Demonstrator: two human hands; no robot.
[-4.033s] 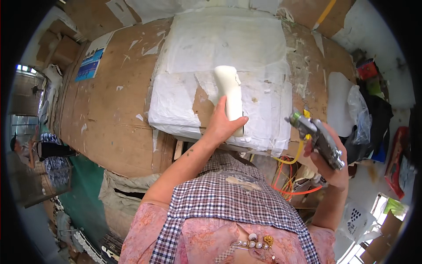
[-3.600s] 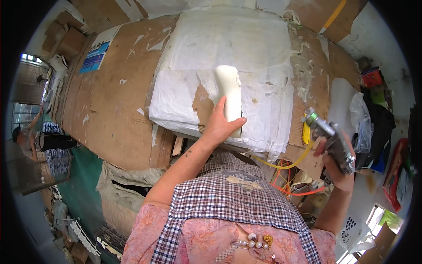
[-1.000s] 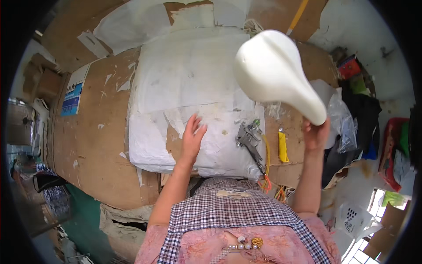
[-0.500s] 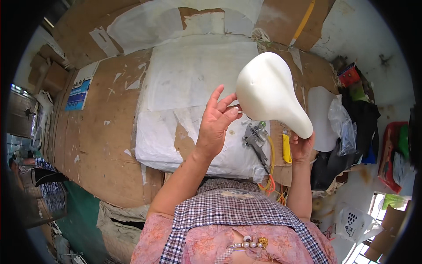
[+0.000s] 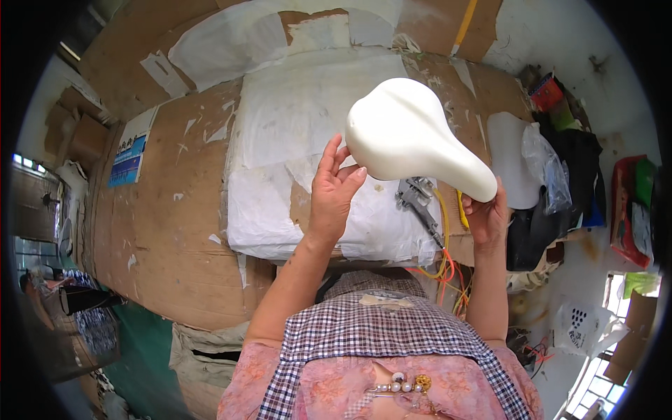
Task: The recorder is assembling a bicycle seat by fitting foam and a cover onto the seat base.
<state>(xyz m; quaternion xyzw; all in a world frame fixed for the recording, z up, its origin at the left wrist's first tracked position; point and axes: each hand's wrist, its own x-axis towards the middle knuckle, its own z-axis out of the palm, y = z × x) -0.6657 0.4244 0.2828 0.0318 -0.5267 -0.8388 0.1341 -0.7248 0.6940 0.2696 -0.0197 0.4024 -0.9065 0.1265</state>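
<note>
A smooth cream-white bicycle saddle (image 5: 402,133) is held up over the bench, its wide rear to the left and its nose pointing toward the lower right. My right hand (image 5: 486,213) is closed around the nose from below; part of its fingers is hidden under the saddle. Beside the wide end is my left hand (image 5: 332,196), fingers and thumb spread, some fingertips reaching the saddle's edge. Whether they press on its underside cannot be seen. Below the saddle, a grey metal air tool (image 5: 420,206) lies on the white-covered pad.
White sheeting covers the padded middle of the bench (image 5: 280,217); brown cardboard (image 5: 168,217) extends left. Yellow and orange hoses (image 5: 446,262) hang at the front edge. At right are a pale rounded panel (image 5: 509,161), clear plastic bag (image 5: 549,168), black cloth (image 5: 532,241) and red bin (image 5: 623,210).
The saddle has shifted left and its nose has risen slightly, turning it more sideways. My right hand has moved up with the nose, while my left hand stays by the wide end.
</note>
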